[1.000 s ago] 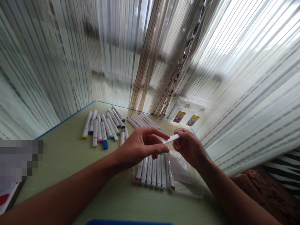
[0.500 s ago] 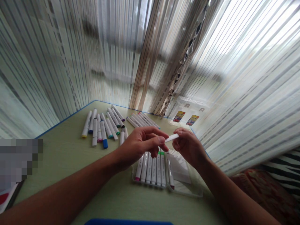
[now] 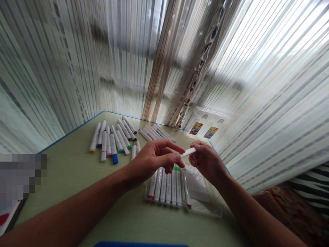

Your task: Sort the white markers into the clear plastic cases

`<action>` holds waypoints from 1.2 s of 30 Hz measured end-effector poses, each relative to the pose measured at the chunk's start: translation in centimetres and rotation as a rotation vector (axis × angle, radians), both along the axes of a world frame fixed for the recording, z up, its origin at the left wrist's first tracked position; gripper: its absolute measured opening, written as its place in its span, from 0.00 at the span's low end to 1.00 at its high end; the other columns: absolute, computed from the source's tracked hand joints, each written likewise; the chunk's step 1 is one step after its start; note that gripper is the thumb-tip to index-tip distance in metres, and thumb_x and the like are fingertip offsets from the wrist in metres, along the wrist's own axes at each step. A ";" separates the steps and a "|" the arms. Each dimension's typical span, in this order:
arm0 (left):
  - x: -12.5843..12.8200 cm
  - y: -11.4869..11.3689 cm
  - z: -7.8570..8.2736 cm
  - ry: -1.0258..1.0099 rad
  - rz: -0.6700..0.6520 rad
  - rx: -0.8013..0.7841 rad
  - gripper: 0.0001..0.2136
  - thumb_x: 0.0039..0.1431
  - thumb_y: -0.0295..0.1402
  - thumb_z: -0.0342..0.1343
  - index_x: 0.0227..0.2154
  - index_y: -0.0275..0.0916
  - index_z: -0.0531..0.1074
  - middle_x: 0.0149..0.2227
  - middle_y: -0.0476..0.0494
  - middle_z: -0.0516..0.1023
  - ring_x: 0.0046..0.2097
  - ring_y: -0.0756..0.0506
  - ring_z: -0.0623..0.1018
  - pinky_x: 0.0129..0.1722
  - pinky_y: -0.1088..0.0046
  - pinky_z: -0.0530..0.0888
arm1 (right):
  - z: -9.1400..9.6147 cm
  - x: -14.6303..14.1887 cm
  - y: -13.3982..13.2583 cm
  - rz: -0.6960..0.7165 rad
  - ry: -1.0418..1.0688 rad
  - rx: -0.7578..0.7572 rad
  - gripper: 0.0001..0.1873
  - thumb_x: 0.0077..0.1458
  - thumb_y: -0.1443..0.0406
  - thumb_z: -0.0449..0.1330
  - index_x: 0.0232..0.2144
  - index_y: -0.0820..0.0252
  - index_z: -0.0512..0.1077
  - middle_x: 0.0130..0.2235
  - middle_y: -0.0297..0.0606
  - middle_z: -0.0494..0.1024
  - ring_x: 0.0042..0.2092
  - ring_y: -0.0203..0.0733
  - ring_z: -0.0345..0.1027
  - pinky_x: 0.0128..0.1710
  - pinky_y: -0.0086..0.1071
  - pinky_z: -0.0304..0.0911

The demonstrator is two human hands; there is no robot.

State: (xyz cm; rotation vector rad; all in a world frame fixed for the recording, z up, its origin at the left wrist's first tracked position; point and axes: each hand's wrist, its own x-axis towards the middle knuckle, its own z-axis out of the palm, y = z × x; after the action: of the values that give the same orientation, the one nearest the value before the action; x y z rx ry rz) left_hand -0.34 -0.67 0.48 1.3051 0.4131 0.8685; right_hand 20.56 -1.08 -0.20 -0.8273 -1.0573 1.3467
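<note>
A white marker [image 3: 188, 152] is held between my two hands above an open clear plastic case. My left hand [image 3: 160, 156] pinches its left end between thumb and fingers, and my right hand [image 3: 205, 159] grips the other end, which its fingers hide. Beneath my hands, several white markers [image 3: 166, 187] stand side by side in the left half of the clear case [image 3: 203, 210]. One marker with a dark reddish end [image 3: 187, 192] lies along the right half, beside a pale sheet [image 3: 197, 185].
Several loose markers [image 3: 113, 147] with coloured ends lie on the green table [image 3: 77, 178] to the left. Another row of markers [image 3: 156, 132] rests behind my left hand. At the back right is a clear plastic box [image 3: 204, 120] with two labels, against striped curtains [image 3: 123, 68].
</note>
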 end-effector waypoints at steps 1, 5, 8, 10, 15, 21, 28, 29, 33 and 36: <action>0.0 0.0 0.1 0.008 0.004 0.003 0.11 0.54 0.34 0.62 0.38 0.33 0.75 0.31 0.41 0.80 0.25 0.52 0.72 0.26 0.75 0.68 | 0.0 0.0 0.0 0.001 -0.002 -0.001 0.03 0.47 0.68 0.61 0.24 0.62 0.75 0.16 0.32 0.73 0.16 0.32 0.61 0.14 0.23 0.57; 0.0 -0.2 0.3 0.035 0.020 0.013 0.14 0.50 0.33 0.65 0.39 0.33 0.75 0.28 0.43 0.79 0.25 0.53 0.71 0.25 0.77 0.66 | 0.0 0.0 0.0 0.007 -0.017 0.002 0.04 0.48 0.67 0.61 0.24 0.62 0.74 0.16 0.32 0.71 0.16 0.32 0.61 0.15 0.23 0.57; 0.1 -0.3 0.4 0.045 0.025 0.023 0.14 0.48 0.31 0.67 0.38 0.33 0.75 0.23 0.49 0.76 0.24 0.54 0.70 0.24 0.78 0.65 | -0.1 0.1 0.0 0.011 -0.021 0.006 0.04 0.48 0.67 0.61 0.24 0.62 0.74 0.16 0.32 0.71 0.16 0.32 0.61 0.15 0.23 0.58; 0.1 -0.3 0.4 0.044 0.026 0.026 0.14 0.48 0.31 0.67 0.38 0.34 0.75 0.22 0.50 0.74 0.23 0.54 0.69 0.24 0.79 0.65 | -0.2 0.2 0.0 0.014 -0.023 0.003 0.04 0.48 0.67 0.61 0.24 0.62 0.74 0.16 0.32 0.72 0.16 0.32 0.62 0.15 0.23 0.57; 0.1 -0.2 0.4 0.025 0.026 0.018 0.13 0.51 0.32 0.65 0.39 0.33 0.75 0.27 0.45 0.78 0.24 0.54 0.71 0.25 0.78 0.66 | -0.2 0.2 0.0 0.009 -0.020 0.000 0.04 0.48 0.67 0.62 0.24 0.63 0.74 0.17 0.33 0.72 0.16 0.32 0.62 0.15 0.24 0.56; 0.1 0.1 0.2 -0.023 -0.017 -0.046 0.12 0.57 0.37 0.60 0.39 0.34 0.76 0.31 0.40 0.80 0.25 0.53 0.72 0.25 0.76 0.68 | -0.1 0.1 0.0 0.000 -0.015 0.000 0.04 0.48 0.67 0.62 0.24 0.63 0.74 0.16 0.33 0.72 0.16 0.32 0.61 0.15 0.24 0.56; 0.0 0.2 -0.1 -0.070 -0.051 -0.108 0.11 0.60 0.37 0.57 0.39 0.35 0.76 0.32 0.39 0.81 0.26 0.52 0.73 0.26 0.76 0.68 | -0.1 0.1 0.0 -0.001 -0.013 -0.002 0.04 0.48 0.67 0.61 0.24 0.63 0.75 0.16 0.33 0.72 0.16 0.32 0.62 0.15 0.23 0.57; 0.0 0.2 -0.1 -0.070 -0.053 -0.109 0.11 0.60 0.37 0.57 0.39 0.35 0.76 0.32 0.39 0.81 0.26 0.52 0.73 0.26 0.76 0.68 | -0.1 0.1 0.0 -0.001 -0.012 -0.002 0.04 0.48 0.67 0.61 0.24 0.63 0.75 0.16 0.33 0.72 0.16 0.32 0.62 0.15 0.23 0.57; 0.0 0.2 0.0 -0.055 -0.047 -0.091 0.11 0.58 0.37 0.59 0.39 0.35 0.76 0.32 0.40 0.81 0.26 0.52 0.72 0.26 0.76 0.67 | 0.0 0.0 0.0 0.002 -0.010 -0.004 0.04 0.47 0.67 0.61 0.24 0.63 0.75 0.16 0.33 0.72 0.16 0.32 0.62 0.15 0.23 0.57; 0.0 0.1 0.0 -0.034 -0.039 -0.052 0.11 0.57 0.37 0.61 0.39 0.36 0.76 0.31 0.42 0.81 0.25 0.53 0.71 0.26 0.76 0.67 | 0.0 0.0 0.0 0.004 -0.009 0.000 0.04 0.47 0.67 0.61 0.24 0.63 0.75 0.16 0.33 0.72 0.16 0.32 0.62 0.15 0.23 0.57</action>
State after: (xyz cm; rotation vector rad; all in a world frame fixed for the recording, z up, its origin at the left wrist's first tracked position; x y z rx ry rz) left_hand -0.32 -0.56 0.44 1.2450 0.3804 0.8406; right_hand 20.58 -1.12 -0.20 -0.8321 -1.0663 1.3472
